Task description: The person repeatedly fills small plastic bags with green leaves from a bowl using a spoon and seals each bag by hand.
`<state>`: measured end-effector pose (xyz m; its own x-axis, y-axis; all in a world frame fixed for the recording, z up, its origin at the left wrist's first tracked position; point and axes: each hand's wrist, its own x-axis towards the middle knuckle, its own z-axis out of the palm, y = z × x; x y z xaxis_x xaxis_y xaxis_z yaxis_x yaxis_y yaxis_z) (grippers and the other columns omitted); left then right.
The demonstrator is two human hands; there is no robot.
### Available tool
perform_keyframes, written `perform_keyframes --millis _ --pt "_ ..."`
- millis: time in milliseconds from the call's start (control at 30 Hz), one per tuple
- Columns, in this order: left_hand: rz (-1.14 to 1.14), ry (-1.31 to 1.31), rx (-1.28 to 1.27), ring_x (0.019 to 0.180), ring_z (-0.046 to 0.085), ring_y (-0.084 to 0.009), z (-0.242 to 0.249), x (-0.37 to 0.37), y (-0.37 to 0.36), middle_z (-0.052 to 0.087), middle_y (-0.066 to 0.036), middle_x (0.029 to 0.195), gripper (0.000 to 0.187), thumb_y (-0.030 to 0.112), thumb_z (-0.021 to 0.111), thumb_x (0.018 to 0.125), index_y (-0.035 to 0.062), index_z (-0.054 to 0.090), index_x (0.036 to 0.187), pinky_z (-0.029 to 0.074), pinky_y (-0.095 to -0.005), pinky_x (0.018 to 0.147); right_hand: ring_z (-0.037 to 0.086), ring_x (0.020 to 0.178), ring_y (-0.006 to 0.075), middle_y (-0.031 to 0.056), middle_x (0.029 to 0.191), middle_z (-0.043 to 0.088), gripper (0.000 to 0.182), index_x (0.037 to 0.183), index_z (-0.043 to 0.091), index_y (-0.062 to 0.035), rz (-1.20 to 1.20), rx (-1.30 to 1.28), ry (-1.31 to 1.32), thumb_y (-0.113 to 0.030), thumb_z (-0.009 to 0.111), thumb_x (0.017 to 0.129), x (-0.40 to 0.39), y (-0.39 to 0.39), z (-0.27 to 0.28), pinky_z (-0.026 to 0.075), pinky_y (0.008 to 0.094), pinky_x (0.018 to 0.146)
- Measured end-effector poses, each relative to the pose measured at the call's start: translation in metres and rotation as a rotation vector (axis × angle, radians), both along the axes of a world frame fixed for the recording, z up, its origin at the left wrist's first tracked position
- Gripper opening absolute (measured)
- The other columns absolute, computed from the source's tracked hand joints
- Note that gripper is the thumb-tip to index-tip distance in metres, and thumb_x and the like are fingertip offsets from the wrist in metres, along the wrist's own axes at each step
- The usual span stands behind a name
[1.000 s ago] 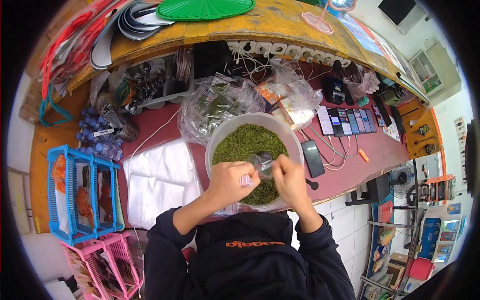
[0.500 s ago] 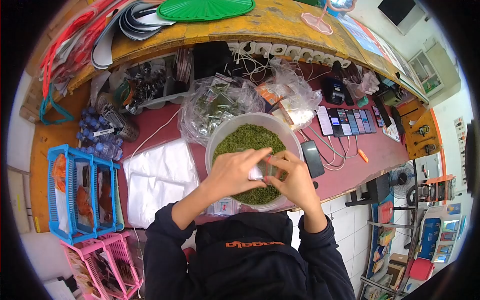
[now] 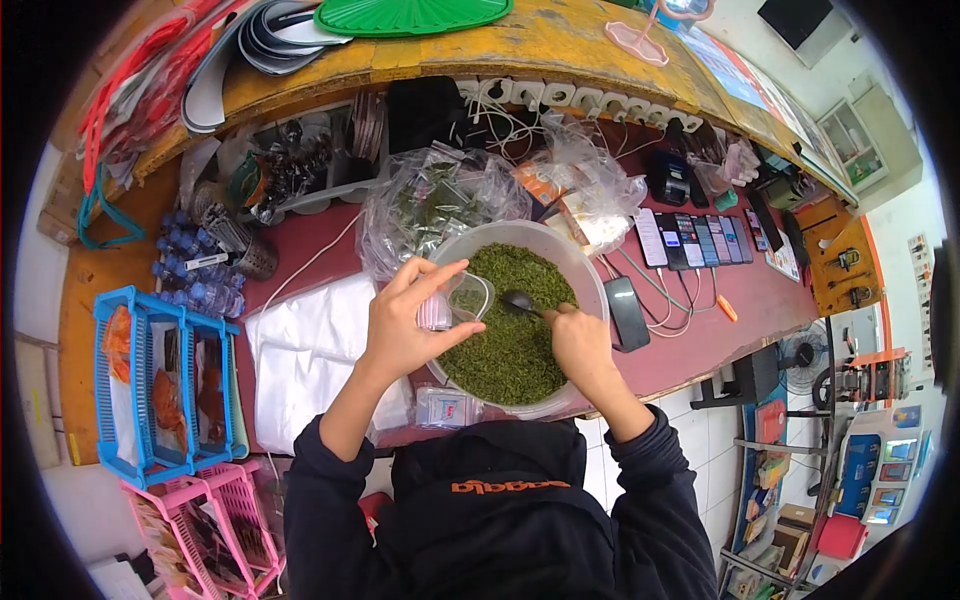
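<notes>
A round translucent tub [image 3: 588, 280] holds a heap of green dried flakes [image 3: 510, 362]. Over its left side, my left hand [image 3: 398, 325] pinches a small clear plastic bag [image 3: 468, 298] between thumb and fingers, its mouth spread toward the right. My right hand [image 3: 583, 345] is closed round the handle of a dark spoon [image 3: 517, 301], whose bowl rests at the surface of the flakes, just right of the bag. By the near rim lies a pack of small clear bags [image 3: 447, 408].
White plastic sheets [image 3: 320, 360] lie left of the tub. Behind it sits a big clear bag of filled packets [image 3: 435, 205]. Several phones [image 3: 690, 240] and cables are to the right. Blue baskets [image 3: 165, 385] stand at the left edge, and a wooden shelf [image 3: 420, 62] crosses the back.
Both hands were together over the tub, fingers at the small bag. Now they are apart: the left has moved left with the opened bag, and the right holds a spoon in the flakes.
</notes>
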<state>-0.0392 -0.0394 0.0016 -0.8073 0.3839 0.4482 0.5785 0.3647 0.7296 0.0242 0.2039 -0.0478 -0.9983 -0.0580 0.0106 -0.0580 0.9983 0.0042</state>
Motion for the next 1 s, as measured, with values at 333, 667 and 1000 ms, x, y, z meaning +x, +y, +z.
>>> perform_keyframes --millis 333,667,1000 --pt "0.012 0.028 0.050 0.097 0.062 -0.0238 -0.003 -0.005 -0.002 0.062 -0.011 0.105 0.066 0.017 0.087 0.059 0.0052 0.064 0.119 0.048 -0.0333 0.086 0.069 0.072 0.0283 0.0137 0.074 0.069 0.014 0.088 0.074 -0.0096 -0.008 -0.494 -0.159 -0.021 0.069 0.081 0.007 0.018 0.057 0.053 0.0398 0.065" --pt "-0.019 -0.089 -0.062 0.100 0.065 -0.0257 -0.016 -0.006 0.024 0.065 -0.007 0.113 0.058 0.032 0.083 0.066 0.0072 0.065 0.115 0.051 -0.0339 0.085 0.062 0.056 0.0225 0.0036 0.074 0.066 0.009 0.083 0.074 -0.0096 -0.039 -0.528 0.282 -0.017 0.075 0.077 0.019 0.025 0.094 0.047 0.0341 0.054" --pt "-0.011 -0.139 -0.074 0.098 0.066 -0.0265 -0.015 -0.002 0.048 0.067 -0.009 0.106 0.062 0.031 0.085 0.064 0.0048 0.064 0.116 0.050 -0.0355 0.086 0.056 0.061 0.0188 -0.0008 0.080 0.061 0.014 0.086 0.073 -0.0122 0.054 -0.145 0.604 -0.016 0.077 0.073 0.024 0.007 0.110 0.039 0.0336 0.061"
